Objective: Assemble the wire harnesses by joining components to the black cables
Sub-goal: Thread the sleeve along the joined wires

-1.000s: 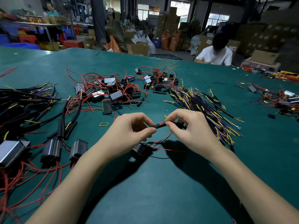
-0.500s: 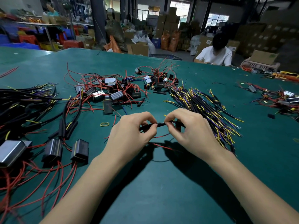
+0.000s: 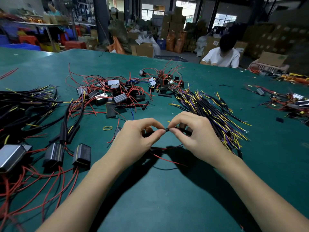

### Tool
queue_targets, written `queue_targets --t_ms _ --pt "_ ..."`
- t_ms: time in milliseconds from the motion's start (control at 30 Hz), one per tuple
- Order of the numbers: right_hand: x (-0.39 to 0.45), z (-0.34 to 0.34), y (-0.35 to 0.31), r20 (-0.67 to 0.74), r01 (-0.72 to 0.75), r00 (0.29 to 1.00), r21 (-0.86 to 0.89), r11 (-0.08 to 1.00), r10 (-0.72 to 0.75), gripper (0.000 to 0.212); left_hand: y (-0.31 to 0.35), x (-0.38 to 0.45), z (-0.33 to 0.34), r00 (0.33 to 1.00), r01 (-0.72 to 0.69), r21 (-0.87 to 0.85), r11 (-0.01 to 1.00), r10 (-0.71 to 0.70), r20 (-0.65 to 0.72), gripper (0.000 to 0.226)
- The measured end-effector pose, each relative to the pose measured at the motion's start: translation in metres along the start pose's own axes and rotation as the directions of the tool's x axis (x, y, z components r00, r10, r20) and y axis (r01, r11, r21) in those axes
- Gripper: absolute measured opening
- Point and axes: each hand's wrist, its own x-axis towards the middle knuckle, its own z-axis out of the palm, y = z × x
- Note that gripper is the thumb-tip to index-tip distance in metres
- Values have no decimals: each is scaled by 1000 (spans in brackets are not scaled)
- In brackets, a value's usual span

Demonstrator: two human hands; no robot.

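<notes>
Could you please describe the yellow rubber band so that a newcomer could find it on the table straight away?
Start at the green table and find the person's left hand, which pinches a black cable together with the right hand. Just beyond and to the left of that hand lies the rubber band, flat on bare cloth. It is a small closed yellow loop, unlike the straight yellow wire ends around it.

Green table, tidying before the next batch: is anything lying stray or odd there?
A yellow rubber band lies alone on the green table, just left of the left hand. Short black sleeve pieces sit loose between the piles. Nothing looks damaged.
</notes>
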Motion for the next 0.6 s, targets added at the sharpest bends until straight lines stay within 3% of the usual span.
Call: queue_targets --t_ms 300,600 --pt "0 -5 9 63 -133 990 196 972 123 16 4 1 1 1000 14 -126 992 -14 -1 8" --pt "1 -3 4 91 -165 985 311 936 143 15 2 1 1 998 -34 -86 996 29 -54 6"
